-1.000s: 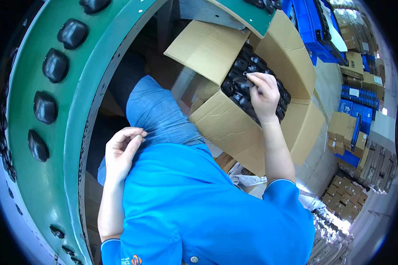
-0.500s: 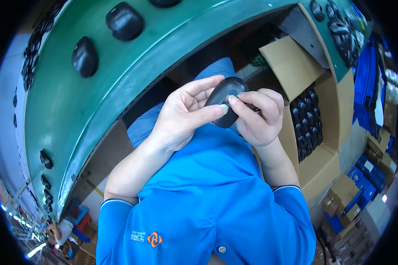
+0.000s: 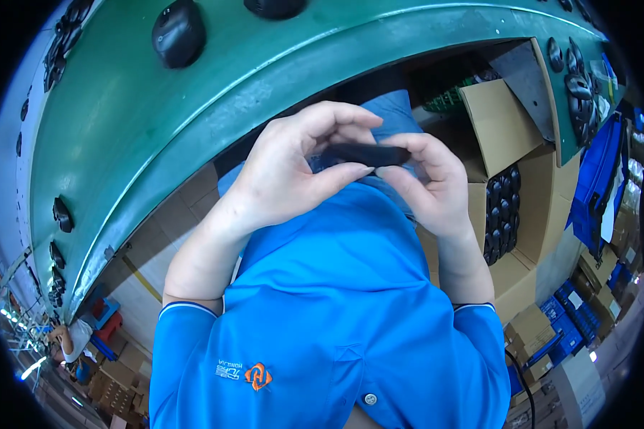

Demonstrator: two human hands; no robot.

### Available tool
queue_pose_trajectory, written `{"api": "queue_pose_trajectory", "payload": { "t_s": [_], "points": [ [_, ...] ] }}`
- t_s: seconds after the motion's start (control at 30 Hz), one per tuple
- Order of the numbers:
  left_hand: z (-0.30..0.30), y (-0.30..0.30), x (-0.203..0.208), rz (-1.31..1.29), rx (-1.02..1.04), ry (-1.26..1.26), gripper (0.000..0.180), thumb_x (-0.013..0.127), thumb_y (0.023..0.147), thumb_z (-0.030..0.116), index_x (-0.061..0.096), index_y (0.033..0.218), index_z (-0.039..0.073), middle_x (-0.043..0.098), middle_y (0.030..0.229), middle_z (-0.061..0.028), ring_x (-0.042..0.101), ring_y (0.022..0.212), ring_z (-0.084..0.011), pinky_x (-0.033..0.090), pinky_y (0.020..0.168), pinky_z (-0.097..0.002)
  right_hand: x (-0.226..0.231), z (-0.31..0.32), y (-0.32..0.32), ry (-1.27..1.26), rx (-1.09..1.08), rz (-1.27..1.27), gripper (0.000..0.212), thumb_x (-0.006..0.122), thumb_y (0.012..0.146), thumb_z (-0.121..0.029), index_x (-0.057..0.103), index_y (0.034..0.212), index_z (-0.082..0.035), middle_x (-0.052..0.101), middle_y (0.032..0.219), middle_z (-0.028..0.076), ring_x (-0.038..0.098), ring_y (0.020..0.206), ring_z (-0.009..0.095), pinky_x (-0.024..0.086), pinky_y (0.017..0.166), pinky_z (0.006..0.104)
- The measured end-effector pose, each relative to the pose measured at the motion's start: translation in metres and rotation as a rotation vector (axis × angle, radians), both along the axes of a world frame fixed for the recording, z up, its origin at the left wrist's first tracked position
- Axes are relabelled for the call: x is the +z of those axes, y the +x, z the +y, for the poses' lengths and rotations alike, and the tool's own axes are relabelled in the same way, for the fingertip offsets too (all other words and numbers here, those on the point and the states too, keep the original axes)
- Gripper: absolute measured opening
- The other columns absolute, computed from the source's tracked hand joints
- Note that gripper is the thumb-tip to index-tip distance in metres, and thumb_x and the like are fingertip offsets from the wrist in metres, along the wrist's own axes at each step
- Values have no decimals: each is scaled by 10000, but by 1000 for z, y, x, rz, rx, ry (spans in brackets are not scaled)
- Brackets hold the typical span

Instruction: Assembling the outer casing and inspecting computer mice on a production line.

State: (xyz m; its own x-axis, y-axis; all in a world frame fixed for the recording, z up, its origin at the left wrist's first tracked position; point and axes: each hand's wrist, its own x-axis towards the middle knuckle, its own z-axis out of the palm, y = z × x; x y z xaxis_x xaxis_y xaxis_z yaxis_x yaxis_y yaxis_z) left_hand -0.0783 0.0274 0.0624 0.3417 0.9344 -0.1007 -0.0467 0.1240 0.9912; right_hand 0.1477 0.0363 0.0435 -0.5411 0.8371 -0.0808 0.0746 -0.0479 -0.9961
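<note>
Head view: left hand (image 3: 286, 168) curls round and right hand (image 3: 436, 189) pinches opposite ends of a dark rounded casing (image 3: 361, 155), just above frame centre; its apparently smooth curve could slip if either thumb slackens

One left hand (image 3: 283, 171), one right hand (image 3: 436, 182), one dark mouse (image 3: 361, 154).
On one green table (image 3: 122, 129), two black mice (image 3: 179, 34) at top, two smaller ones (image 3: 63, 214) at left, more too crowded to count; at right, one open box (image 3: 551, 204) with many black things (image 3: 503, 211).
</note>
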Motion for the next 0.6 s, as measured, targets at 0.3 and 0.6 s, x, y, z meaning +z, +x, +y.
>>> {"api": "queue_pose_trajectory", "payload": {
  "t_s": [0.3,0.6],
  "points": [
    [-31,-5,-25,-518,364,-369,384,678,841,-51,573,1210,-25,657,1060,-133,648,974,-168,555,833,-289,-22,-23,-29,-589,-198,598,228,663,900,-48,569,1100,5,655,1042,116,639,990,154,551,855,303],
    [-39,-13,-26,-355,353,-179,241,677,847,-41,672,1087,-36,648,1098,-146,646,937,-152,550,792,-265,-5,-13,-36,-292,-110,270,288,660,893,-22,581,1164,33,655,1048,100,626,957,132,518,841,258]
  ]
}}
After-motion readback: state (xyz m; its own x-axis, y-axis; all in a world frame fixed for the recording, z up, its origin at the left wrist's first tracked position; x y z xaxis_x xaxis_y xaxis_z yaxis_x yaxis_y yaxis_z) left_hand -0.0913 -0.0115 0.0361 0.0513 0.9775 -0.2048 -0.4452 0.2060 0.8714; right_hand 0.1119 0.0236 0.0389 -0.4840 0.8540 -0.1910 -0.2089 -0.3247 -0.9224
